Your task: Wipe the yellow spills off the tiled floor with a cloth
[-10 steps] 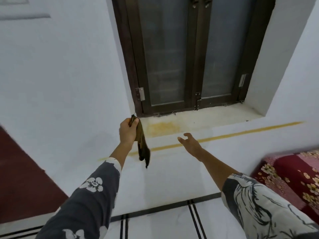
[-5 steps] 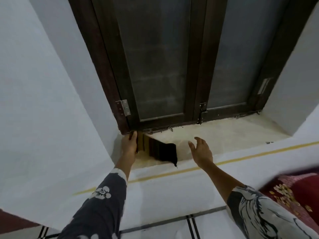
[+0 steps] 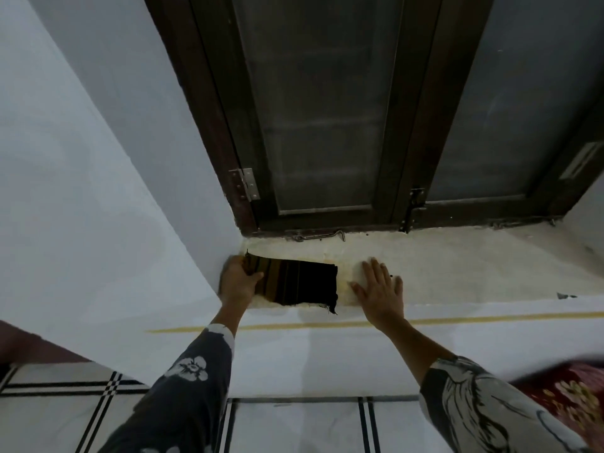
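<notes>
So my left hand [image 3: 238, 282] gripped the cloth [image 3: 299, 282] spread over the yellow spill [image 3: 343, 282] on the ledge [image 3: 474, 273]; my right hand [image 3: 379, 291] lay open, flat (best pressing firmly, wiping outward).

The left hand [image 3: 238, 281] covers the near-left end of the dark striped cloth [image 3: 299, 282], so how the fingers close on it cannot be told. The cloth hides the ledge [image 3: 457, 273] beneath it (only a thin yellow stain [image 3: 343, 289] shows past its right edge). The right hand [image 3: 379, 291] hides the patch of ledge under its palm. The window frame [image 3: 408, 125] is cut off at the top edge. At lower right a red floral fabric [image 3: 568, 387] is blurred and cropped. Both sleeves run off the bottom edge.
</notes>
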{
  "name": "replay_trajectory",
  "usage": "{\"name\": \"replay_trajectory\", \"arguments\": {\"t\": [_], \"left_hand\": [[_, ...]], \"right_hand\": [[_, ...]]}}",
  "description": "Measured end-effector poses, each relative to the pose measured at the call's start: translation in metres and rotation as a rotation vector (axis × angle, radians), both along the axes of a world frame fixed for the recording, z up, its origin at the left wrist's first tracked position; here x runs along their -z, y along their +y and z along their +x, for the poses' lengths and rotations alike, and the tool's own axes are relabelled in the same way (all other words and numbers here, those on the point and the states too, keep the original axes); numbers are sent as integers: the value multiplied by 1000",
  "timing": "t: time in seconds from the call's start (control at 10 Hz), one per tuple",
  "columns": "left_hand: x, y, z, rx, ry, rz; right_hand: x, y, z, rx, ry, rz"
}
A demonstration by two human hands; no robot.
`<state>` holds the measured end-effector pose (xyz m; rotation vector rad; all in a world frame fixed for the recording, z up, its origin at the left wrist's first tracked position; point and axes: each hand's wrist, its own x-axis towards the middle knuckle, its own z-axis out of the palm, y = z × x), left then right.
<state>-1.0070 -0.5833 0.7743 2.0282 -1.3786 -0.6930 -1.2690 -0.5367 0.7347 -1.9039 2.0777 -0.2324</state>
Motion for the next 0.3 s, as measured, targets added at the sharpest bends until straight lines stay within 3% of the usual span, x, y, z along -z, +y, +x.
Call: {"name": "replay_trajectory", "arguments": {"t": [0.1, 0.2, 0.3], "left_hand": [[-1, 16, -9, 61, -398, -72], [0, 31, -16, 152, -517, -208], [6, 48, -16, 350, -387, -238]], "right_hand": [[1, 1, 1, 1, -2, -5], [3, 1, 3, 5, 7, -10], [-2, 4, 10, 61, -92, -13]]}}
